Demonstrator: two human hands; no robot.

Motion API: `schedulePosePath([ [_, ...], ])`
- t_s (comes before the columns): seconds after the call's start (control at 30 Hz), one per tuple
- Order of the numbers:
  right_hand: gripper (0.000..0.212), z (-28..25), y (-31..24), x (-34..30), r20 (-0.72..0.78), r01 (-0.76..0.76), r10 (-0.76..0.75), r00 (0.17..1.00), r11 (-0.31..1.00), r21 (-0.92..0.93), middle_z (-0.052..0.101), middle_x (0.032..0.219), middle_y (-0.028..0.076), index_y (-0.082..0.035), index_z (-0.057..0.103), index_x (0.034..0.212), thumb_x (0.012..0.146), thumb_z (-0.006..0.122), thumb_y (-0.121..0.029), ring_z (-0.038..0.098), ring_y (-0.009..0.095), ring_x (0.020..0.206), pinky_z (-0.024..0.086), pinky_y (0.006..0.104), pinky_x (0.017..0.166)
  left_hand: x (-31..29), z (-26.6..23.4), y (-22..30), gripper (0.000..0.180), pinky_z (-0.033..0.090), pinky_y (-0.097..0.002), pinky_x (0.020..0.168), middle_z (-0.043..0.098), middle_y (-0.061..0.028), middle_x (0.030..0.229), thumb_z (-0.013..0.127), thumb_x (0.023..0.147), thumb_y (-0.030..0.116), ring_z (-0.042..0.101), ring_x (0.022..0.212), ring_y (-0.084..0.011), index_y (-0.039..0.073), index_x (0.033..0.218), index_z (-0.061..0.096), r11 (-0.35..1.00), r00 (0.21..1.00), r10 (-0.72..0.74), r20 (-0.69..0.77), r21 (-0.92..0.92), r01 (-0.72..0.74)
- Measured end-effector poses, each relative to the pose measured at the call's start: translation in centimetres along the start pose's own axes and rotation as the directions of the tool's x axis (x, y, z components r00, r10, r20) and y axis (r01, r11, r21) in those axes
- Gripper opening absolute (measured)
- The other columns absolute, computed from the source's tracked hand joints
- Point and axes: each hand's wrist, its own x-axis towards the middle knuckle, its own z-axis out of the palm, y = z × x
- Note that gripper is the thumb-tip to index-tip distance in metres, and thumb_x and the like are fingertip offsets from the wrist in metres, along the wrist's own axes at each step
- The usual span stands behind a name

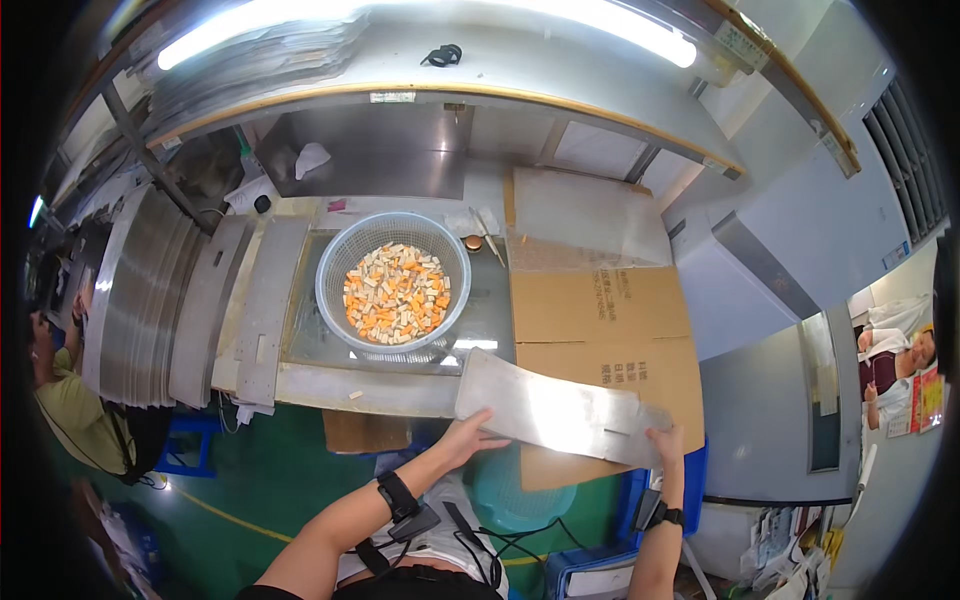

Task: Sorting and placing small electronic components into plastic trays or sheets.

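At the far left we see a co-worker (80, 410) in a yellow-green top, beside a tall stack of metal sheets (145, 300). Next, on the worktable (485, 305), a light-blue perforated basket (395, 228) holds small orange and cream pieces (397, 295), with a pen-like tool (488, 238) just to its right.

Further right is our metal plate (545, 405), held tilted in front of the table's near edge and overlapping a cardboard sheet (600, 305) in view; we cannot tell whether the two touch. Our left hand (468, 438) grasps the plate's near left edge, thumb on top, its other fingers partly hidden. Our right hand (667, 446) grips the right end, beside the slot.

We judge the step in hand to be handling the plate, held between both hands. The next move, we think, calls for keeping both ends pinched and turning it evenly, so that its left end stays clear of the basket.
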Motion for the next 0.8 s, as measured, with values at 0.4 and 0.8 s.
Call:
schedulePosePath([
  [0.4, 0.061, 1.4, 2.0, 1.0, -0.302, -0.125, -0.118, 0.946, 0.726, -0.676, 0.047, 0.1, 0.022, 0.003, 0.041, 0.105, 0.052, 0.063, -0.015, 0.044, 0.033, 0.095, 0.035, 0.0377, 0.081, -4.5, -7.9, 1.1, 0.041, 0.039, -0.0375, 0.082, 0.045, -0.0174, 0.109, 0.038, 0.082, 0.026, 0.048, 0.097, -0.0275, 0.001, 0.114, 0.034, 1.0, 0.998, 0.009, -0.057, -0.017, -0.01],
  [0.8, 0.049, 25.8, -5.0, -17.7, -0.088, 0.421, -0.457, 0.885, 0.867, -0.267, 0.036, 0.113, 0.02, 0.007, 0.032, 0.112, 0.066, 0.047, -0.005, 0.036, 0.03, 0.103, 0.026, 0.0373, 0.089, -18.3, -30.5, -7.5, 0.039, 0.043, -0.0281, 0.069, 0.052, -0.0082, 0.1, 0.045, 0.078, 0.036, 0.052, 0.082, -0.0162, 0.01, 0.107, 0.044, 0.997, 0.93, -0.065, -0.362, 0.019, 0.078],
])
